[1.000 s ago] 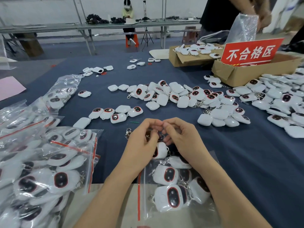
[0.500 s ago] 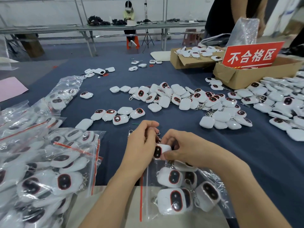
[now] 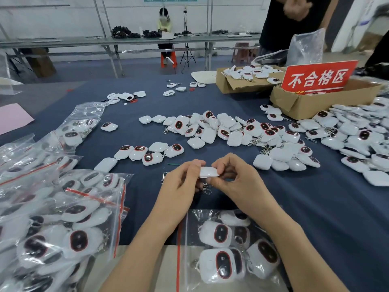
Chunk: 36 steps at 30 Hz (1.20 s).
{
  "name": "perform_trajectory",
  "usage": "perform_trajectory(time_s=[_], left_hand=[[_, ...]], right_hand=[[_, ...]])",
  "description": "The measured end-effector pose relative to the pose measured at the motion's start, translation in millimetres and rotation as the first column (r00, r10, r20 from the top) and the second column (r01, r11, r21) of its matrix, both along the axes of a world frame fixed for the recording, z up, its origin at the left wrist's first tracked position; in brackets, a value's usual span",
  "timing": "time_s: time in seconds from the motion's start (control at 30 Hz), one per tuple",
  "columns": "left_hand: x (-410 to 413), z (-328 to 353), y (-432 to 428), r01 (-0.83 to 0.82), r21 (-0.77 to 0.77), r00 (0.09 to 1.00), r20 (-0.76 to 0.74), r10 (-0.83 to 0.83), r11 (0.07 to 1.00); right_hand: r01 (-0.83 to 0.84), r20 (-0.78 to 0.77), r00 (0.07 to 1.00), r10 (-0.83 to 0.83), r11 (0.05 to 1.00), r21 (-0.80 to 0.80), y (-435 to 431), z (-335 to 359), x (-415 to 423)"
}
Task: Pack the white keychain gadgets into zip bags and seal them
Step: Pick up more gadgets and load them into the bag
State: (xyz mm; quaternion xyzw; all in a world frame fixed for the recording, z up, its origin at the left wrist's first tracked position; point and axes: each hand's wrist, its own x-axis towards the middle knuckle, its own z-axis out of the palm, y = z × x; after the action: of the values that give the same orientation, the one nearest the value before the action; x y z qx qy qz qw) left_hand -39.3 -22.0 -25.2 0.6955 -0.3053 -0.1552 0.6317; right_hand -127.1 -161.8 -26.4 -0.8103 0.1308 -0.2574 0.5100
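Note:
My left hand (image 3: 181, 182) and my right hand (image 3: 233, 180) both pinch one white keychain gadget (image 3: 208, 172) between them, above the blue table; its metal clasp (image 3: 206, 189) dangles below. Under my forearms lies a clear zip bag (image 3: 231, 249) with a red seal strip, holding several gadgets. A short row of loose gadgets (image 3: 147, 153) lies just beyond my hands, and a bigger heap of gadgets (image 3: 227, 129) spreads farther back.
Filled zip bags (image 3: 52, 218) pile up at the left. Two cardboard boxes (image 3: 299, 102) stand at the back right, one with a red sign (image 3: 317, 77). More gadgets (image 3: 357, 140) cover the right side. A person (image 3: 290, 17) stands behind the boxes.
My hands have lifted away from the zip bag's mouth and now hold one gadget edge-on above the table; the bag lies flat beneath my forearms.

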Motion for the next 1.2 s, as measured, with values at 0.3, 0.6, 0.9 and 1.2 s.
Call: perform_trajectory(time_s=[0.3, 0.6, 0.9, 1.2], left_hand=[[4, 2, 1, 0.013, -0.075, 0.994, -0.109, -0.021, 0.997], [5, -1, -2, 0.05, -0.093, 0.984, -0.166, -0.065, 0.994], [8, -5, -1, -0.02, -0.054, 0.987, -0.163, 0.011, 0.998], [4, 0, 0, -0.051, -0.109, 0.997, -0.067, 0.043, 0.993]], right_hand=[[-0.043, 0.034, 0.999, 0.036, 0.972, 0.23, 2, 9, -2], [-0.018, 0.05, 0.999, 0.004, 0.959, 0.282, 2, 3, -1], [-0.005, 0.038, 0.999, -0.005, 0.962, 0.275, 1, -3, -1], [-0.031, 0.028, 0.999, 0.025, 0.971, 0.235, 1, -4, 1]])
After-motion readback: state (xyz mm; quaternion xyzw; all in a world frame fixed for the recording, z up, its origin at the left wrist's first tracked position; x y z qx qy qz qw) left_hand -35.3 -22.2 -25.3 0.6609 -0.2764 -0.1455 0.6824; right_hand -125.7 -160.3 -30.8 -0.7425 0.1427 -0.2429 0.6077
